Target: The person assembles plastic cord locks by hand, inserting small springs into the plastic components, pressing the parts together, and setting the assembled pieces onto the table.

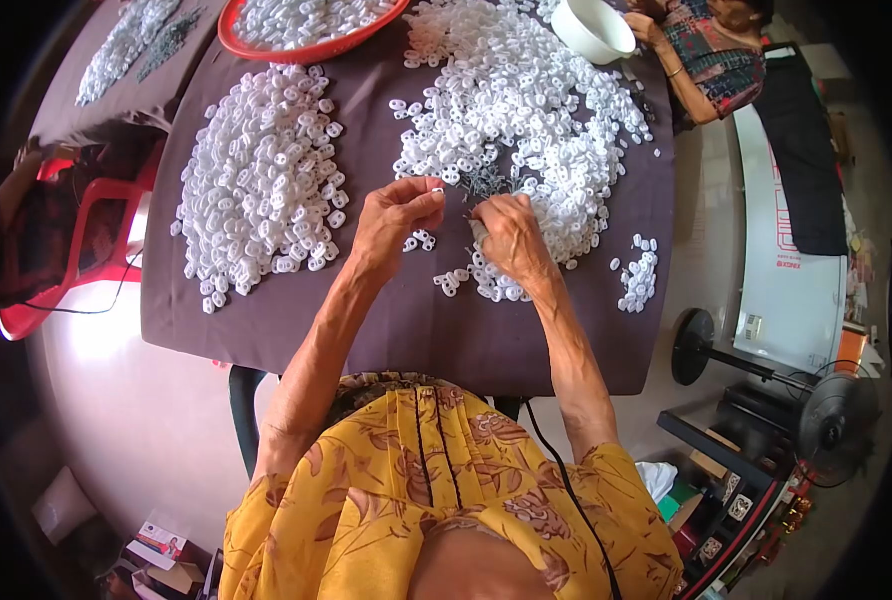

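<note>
My left hand [398, 218] is held over the dark table, thumb and forefinger pinched on a small white plastic piece of which only a bit shows. My right hand [511, 238] is closed, knuckles up, beside a small heap of dark grey slivers [484, 180]; whatever its fingertips hold is hidden. Around that heap spreads a large pile of white two-holed plastic pieces [566, 150]. Another pile of white pieces [261, 180] lies left of my left hand. A few loose white pieces [451, 281] rest below and between my hands.
A red basin [316, 50] full of white pieces stands at the back, with a white bowl [594, 30] to its right. Another person's arm [688, 85] is at the far right corner. A small white cluster [639, 275] lies near the right edge. A fan [836, 430] stands right.
</note>
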`<state>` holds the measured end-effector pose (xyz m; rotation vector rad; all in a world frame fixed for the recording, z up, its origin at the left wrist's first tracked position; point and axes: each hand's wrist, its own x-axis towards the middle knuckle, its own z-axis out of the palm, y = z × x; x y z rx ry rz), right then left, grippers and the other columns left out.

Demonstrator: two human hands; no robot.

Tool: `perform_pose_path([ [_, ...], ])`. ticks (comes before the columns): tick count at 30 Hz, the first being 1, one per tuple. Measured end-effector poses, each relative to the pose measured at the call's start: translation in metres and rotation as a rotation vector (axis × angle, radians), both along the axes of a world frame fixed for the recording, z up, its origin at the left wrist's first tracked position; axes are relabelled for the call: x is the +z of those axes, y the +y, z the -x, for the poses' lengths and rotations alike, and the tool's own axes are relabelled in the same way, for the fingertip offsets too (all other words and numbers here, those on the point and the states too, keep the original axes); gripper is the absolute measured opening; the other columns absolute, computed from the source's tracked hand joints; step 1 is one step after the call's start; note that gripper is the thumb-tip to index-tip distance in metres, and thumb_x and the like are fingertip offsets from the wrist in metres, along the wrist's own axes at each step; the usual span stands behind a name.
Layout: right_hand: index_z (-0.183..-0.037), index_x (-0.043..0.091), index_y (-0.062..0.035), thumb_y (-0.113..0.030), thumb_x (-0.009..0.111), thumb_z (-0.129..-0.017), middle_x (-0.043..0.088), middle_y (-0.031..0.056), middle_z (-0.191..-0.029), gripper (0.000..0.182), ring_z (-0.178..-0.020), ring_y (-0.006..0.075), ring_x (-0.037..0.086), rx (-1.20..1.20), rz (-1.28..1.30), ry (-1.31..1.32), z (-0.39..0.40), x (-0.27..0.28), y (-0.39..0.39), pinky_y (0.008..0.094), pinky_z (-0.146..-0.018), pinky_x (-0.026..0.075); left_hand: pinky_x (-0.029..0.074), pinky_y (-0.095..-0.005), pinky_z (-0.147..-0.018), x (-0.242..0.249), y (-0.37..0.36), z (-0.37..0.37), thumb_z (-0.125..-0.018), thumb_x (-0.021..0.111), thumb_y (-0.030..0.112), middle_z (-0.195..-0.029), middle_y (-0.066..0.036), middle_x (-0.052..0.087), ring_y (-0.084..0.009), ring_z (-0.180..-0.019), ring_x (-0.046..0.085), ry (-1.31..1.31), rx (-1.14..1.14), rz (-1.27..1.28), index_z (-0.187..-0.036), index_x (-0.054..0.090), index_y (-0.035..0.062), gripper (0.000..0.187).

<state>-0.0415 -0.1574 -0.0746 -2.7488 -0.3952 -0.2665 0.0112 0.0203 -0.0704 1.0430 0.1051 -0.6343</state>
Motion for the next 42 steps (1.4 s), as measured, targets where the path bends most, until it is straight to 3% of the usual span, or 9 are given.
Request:
perform_pose_path([
  [14,-0.072,0.059,-0.0034,0.002,0.055,-0.064,0.055,0.0091,-0.069,0.011,-0.073,0.0239,0.054,0.012,-0.028,-0.022,-0.001,-0.002,-0.001,0.0354,-0.070,0.037,0.045,-0.0200,-0.064,0.002,0.001,0.000,-0.078,0.063,0.008,-0.074,0.001,0.058,-0.0072,-0.065,0.053,-0.033,-0.055,-0.020,-0.087,0.061,0.0030,0.011],
  [17,-0.072,0.059,-0.0031,0.001,0.055,-0.064,0.055,0.0094,-0.069,0.010,-0.072,0.0238,0.054,-0.022,-0.027,-0.027,0.005,0.006,0.000,0.0366,-0.070,0.037,0.043,-0.0207,-0.059,0.006,0.000,0.001,-0.075,0.064,0.006,-0.070,-0.002,0.059,-0.0080,-0.061,0.053,-0.013,0.001,-0.014,-0.084,0.061,0.0000,0.012],
  [20,-0.072,0.060,-0.0025,-0.002,0.057,-0.069,0.056,0.0089,-0.071,0.004,-0.072,0.0246,0.055,0.045,0.057,0.112,0.013,0.011,0.004,0.0351,-0.070,0.037,0.043,-0.0209,-0.059,0.008,-0.002,0.001,-0.075,0.065,0.007,-0.070,-0.002,0.059,-0.0081,-0.061,0.053,-0.016,-0.002,-0.015,-0.085,0.061,0.0002,0.013],
  [26,-0.068,0.058,-0.0027,-0.003,0.058,-0.069,0.056,0.0090,-0.069,0.000,-0.073,0.0240,0.055,0.151,0.163,-0.028,0.018,-0.001,0.012,0.0356,-0.071,0.038,0.044,-0.0211,-0.060,0.008,-0.001,0.001,-0.075,0.065,0.007,-0.071,-0.002,0.060,-0.0085,-0.062,0.054,-0.040,-0.004,-0.012,-0.083,0.061,0.0016,0.011],
  [29,-0.070,0.058,-0.0031,-0.004,0.060,-0.068,0.058,0.0090,-0.070,0.003,-0.070,0.0235,0.056,0.087,0.041,0.067,0.009,0.006,0.004,0.0355,-0.069,0.039,0.044,-0.0213,-0.061,0.008,0.001,0.001,-0.075,0.065,0.007,-0.072,-0.003,0.061,-0.0088,-0.062,0.055,-0.034,0.026,-0.002,-0.082,0.060,0.0021,0.009],
  [31,-0.073,0.056,-0.0033,-0.005,0.060,-0.070,0.057,0.0090,-0.069,0.006,-0.063,0.0248,0.055,-0.010,-0.288,0.134,0.005,0.029,0.003,0.0369,-0.073,0.039,0.046,-0.0231,-0.067,0.010,0.001,0.003,-0.079,0.063,0.010,-0.078,-0.003,0.062,-0.0097,-0.069,0.057,-0.059,-0.009,-0.023,-0.081,0.059,0.0046,0.008],
  [35,-0.073,0.053,-0.0025,-0.001,0.061,-0.069,0.057,0.0097,-0.070,0.009,-0.068,0.0275,0.055,-0.013,-0.440,0.110,-0.002,0.050,0.005,0.0365,-0.071,0.040,0.046,-0.0233,-0.068,0.012,-0.008,0.009,-0.079,0.063,0.010,-0.079,-0.004,0.062,-0.0104,-0.071,0.059,-0.091,-0.081,-0.014,-0.082,0.058,0.0040,0.008],
  [42,-0.077,0.052,-0.0036,0.004,0.059,-0.063,0.055,0.0086,-0.073,0.017,-0.074,0.0260,0.055,0.120,-0.052,-0.080,-0.006,0.061,0.008,0.0368,-0.070,0.040,0.046,-0.0234,-0.067,0.018,-0.015,0.013,-0.077,0.064,0.007,-0.077,-0.003,0.061,-0.0100,-0.069,0.058,-0.141,-0.067,0.019,-0.082,0.058,0.0037,0.009],
])
